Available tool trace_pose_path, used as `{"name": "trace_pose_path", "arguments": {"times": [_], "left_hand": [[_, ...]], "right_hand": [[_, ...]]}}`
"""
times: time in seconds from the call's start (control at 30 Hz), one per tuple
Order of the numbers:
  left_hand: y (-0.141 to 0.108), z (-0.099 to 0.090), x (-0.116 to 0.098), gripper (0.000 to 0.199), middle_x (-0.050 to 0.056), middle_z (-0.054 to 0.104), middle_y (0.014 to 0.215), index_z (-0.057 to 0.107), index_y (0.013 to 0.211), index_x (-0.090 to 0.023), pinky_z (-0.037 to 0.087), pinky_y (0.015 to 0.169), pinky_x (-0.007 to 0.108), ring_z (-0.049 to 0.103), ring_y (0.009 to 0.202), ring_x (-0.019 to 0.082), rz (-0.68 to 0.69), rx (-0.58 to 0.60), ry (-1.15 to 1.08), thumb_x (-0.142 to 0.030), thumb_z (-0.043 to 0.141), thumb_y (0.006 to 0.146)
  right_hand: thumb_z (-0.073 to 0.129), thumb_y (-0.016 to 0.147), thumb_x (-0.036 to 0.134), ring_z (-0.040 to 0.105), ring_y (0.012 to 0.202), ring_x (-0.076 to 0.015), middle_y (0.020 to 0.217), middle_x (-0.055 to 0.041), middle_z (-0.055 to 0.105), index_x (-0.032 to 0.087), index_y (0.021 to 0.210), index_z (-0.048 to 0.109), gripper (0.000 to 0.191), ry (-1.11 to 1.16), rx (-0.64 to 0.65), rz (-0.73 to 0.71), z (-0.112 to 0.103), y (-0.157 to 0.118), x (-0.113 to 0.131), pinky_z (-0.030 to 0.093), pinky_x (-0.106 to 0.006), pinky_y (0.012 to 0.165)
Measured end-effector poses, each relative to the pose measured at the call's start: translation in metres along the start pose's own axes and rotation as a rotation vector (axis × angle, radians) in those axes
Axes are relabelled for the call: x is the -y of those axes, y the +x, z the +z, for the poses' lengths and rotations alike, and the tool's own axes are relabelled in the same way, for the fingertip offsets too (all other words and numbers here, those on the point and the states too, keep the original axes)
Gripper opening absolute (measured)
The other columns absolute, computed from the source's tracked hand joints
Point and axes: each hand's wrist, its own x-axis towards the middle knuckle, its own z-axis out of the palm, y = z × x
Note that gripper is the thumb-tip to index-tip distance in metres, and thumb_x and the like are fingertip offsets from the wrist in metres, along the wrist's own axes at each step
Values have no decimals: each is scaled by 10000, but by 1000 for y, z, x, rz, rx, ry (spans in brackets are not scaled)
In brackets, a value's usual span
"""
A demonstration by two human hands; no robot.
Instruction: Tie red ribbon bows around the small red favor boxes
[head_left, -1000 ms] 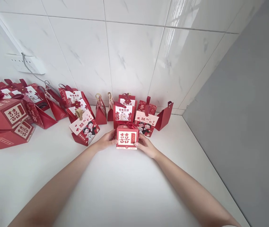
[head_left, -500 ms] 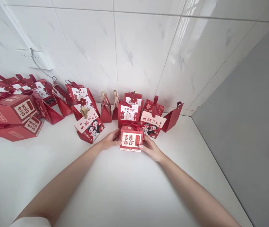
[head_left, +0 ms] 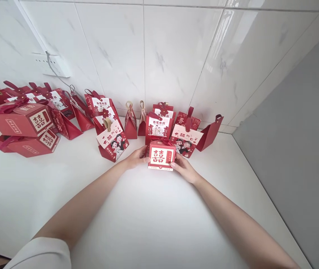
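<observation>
A red gift box [head_left: 161, 157] with a white double-happiness label and a red ribbon on top stands upright on the white tabletop [head_left: 137, 224]. My left hand [head_left: 137, 157] is closed on its left side, and my right hand [head_left: 185, 168] grips the right side with the thumb on the front face. Directly behind it is a red bag-shaped box [head_left: 159, 127] with a white card. A box with a cartoon couple [head_left: 186, 144] stands close behind my right hand. To the left, apart from my left hand, is another couple-printed box [head_left: 113, 144].
Two stacked red hexagonal boxes [head_left: 21, 121] lie at the left, with several handled boxes [head_left: 64, 116] behind them. Small triangular boxes [head_left: 131, 125] line the tiled wall [head_left: 120, 48]. A wall socket [head_left: 51, 65] has a grey cable. A grey panel [head_left: 296, 123] borders the table's right side.
The whole scene has shifted slightly right and up in view as the camera moved. Both hands keep their hold on the gift box, which stays in front of the same boxes.
</observation>
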Motion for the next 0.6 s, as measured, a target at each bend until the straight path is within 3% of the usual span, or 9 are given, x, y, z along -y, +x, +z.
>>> {"name": "trace_pose_path", "arguments": {"times": [0.13, 0.47, 0.6], "left_hand": [[2, 1, 1, 869, 151, 441, 1492, 368, 1469, -199, 354, 1115, 501, 404, 1376, 362, 6, -2, 10, -507, 737, 745], [-1, 17, -13, 760, 175, 565, 1374, 560, 1302, -125, 352, 1104, 513, 476, 1312, 383, -38, -102, 49, -569, 738, 711], [-4, 20, -14, 761, 177, 552, 1388, 548, 1320, -125, 364, 1098, 509, 476, 1313, 379, -43, -121, 53, -583, 711, 735]], "right_hand": [[620, 889, 522, 564, 1062, -259, 1114, -70, 590, 215, 1078, 596, 361, 16, -6, -14, 0, 1, -1, 446, -425, 1007], [563, 883, 632, 576, 1014, -266, 1062, -68, 627, 201, 1076, 616, 475, -67, -42, 7, 0, -3, 0, 458, -436, 987], [543, 883, 655, 574, 1015, -273, 1061, -70, 635, 203, 1080, 627, 501, -89, -56, 3, 1, -3, 4, 454, -436, 984]]}}
